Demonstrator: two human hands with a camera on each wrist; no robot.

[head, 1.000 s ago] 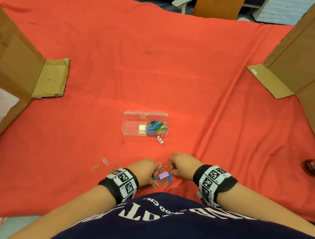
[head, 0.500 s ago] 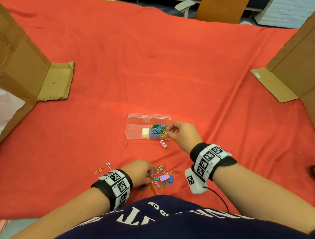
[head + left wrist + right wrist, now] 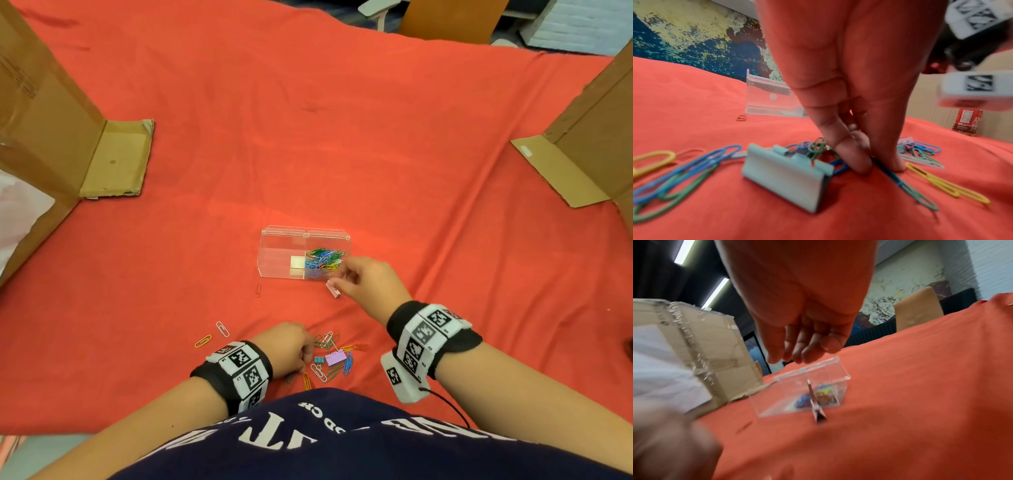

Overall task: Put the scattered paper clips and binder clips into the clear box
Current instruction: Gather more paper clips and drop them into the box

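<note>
Right hand [image 3: 371,281] hovering loose-fingered and empty by the clear box [image 3: 278,251] mid-cloth, left hand [image 3: 849,81] pinching a blue paper clip [image 3: 892,176] in the near pile, teal binder clip [image 3: 785,175] lying just left.

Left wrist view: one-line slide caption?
Left hand pinches a blue-green paper clip off the red cloth, beside a pale blue binder clip.

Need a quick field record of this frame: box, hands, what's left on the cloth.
box: clear box, lid open, on red cloth
box contents: coloured paper clips, right compartment
left hand: pinching a paper clip in the near pile
right hand: over box's near right corner, fingers relaxed, empty
loose: pink binder clip by box; purple binder clip in pile
</note>
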